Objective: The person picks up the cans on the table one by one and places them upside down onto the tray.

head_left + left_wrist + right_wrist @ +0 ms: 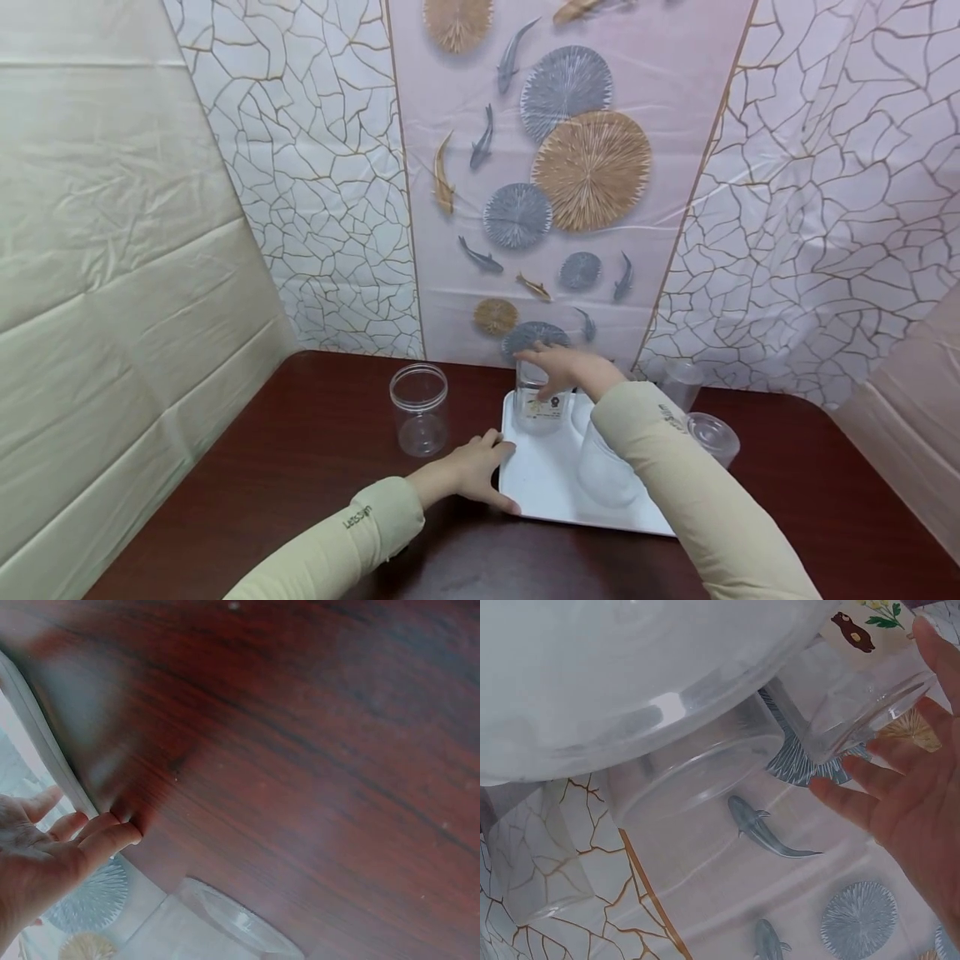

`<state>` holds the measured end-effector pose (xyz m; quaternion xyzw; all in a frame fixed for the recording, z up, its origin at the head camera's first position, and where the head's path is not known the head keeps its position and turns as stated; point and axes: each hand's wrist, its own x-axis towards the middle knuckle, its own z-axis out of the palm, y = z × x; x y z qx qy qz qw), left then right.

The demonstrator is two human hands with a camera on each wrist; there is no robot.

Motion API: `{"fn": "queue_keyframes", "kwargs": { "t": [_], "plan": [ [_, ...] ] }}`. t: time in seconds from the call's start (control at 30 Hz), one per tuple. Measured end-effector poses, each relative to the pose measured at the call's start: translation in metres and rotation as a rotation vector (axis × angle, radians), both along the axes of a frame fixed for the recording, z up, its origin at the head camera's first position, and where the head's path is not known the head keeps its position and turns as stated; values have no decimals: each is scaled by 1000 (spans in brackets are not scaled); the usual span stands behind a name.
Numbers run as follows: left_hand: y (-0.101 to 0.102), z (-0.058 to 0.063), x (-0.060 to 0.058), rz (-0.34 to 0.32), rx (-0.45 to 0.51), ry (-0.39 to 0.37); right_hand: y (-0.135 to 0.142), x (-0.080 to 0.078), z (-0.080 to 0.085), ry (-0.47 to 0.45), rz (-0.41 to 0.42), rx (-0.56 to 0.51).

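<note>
My left hand (480, 471) is at the left edge of a white tray (532, 487), thumb near the front corner, fingers spread. In the left wrist view its fingertips (129, 834) rest beside the tray's rim (46, 739). Over the back left of the tray, my right hand (562, 368) is spread at the top of a clear square-sided jar (542, 417) with a printed label. The right wrist view has that jar's mouth (870, 712) between thumb and fingers, which look uncurled. A larger clear jar (603, 471) stands on the tray, partly behind the right sleeve.
A round clear jar (420, 408) stands on the dark red table (315, 433), left of the tray. To the tray's right are a tall clear container (681, 382) and a short one (714, 435), both partly behind the right arm. A patterned cloth (480, 250) hangs behind the table.
</note>
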<state>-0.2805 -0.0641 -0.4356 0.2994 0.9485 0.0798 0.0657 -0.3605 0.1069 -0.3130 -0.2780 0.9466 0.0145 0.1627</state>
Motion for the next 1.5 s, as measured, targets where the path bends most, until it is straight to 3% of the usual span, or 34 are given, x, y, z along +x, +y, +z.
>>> {"fn": "queue_keyframes", "kwargs": {
  "t": [0.37,0.93,1.1,1.13,1.2,1.5],
  "plan": [
    [5,0,-4,9,15,3,5,11,14,20,14,-12],
    [6,5,-5,20,10,-33,19,18,22,9,40,-33],
    [4,8,0,14,49,-41,22,22,22,18,48,-33],
    [3,3,-2,0,64,-25,23,23,22,23,55,-32],
    [2,4,0,4,74,-31,23,24,22,26,64,-33],
    [5,7,14,80,36,-48,22,36,29,52,108,-43]
  ]
}}
